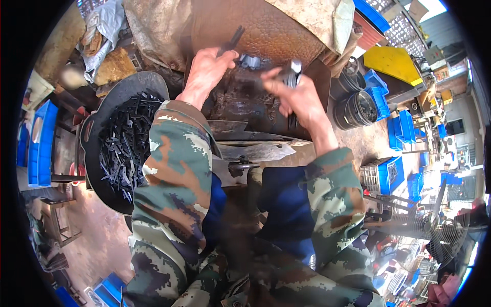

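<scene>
While both hands work over the dark metal bench, entries follow.

Held piece: a thin dark metal strip (231,41), pinched at its lower end by the left hand (207,71); it sticks up and away from the fingers, over the far part of the bench.
Handling, strip: judged stiff, light, hard-edged; probably oily or sooty, so slippery. Best taken near one end, flat faces between thumb and forefinger.
Left hand: closed in a pinch on the strip.
Right hand (296,94): fist closed around a dark tool with a pale metal head (294,69), head uppermost, shaft running down through the palm.
Handling, tool: judged heavier, rigid; a full-hand grip on the shaft suits it.
Bench (240,102): worn, stained plate; a small grey metal part (250,61) lies between the two hands.
Supply: a black round pan (102,117) at the person's left, heaped with similar dark strips (125,143).
Surroundings: blue crates (394,171) and black round containers (358,107) to the right; a fan (440,230) further out.
</scene>
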Tool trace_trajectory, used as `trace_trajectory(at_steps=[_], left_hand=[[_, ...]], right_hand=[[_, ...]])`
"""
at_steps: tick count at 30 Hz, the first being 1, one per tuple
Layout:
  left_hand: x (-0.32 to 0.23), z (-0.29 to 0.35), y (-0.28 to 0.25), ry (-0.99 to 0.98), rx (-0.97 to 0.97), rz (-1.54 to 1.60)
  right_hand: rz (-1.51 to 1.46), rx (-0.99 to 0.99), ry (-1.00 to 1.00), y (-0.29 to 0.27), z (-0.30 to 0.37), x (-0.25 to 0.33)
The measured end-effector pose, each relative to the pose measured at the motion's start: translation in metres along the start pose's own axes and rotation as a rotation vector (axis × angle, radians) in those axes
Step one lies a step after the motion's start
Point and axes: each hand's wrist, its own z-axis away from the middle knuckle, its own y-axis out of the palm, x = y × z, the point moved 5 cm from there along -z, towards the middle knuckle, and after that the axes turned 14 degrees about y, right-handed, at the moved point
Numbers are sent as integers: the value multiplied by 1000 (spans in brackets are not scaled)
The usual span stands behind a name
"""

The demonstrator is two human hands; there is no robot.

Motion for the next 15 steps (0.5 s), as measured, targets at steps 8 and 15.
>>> trace_trajectory(at_steps=[8,15], left_hand=[[3,6,22,69,341,-344],[29,15,28,18,589,-528]], right_hand=[[740,44,-567,18,66,-54],[811,285,-455,24,72,-69]])
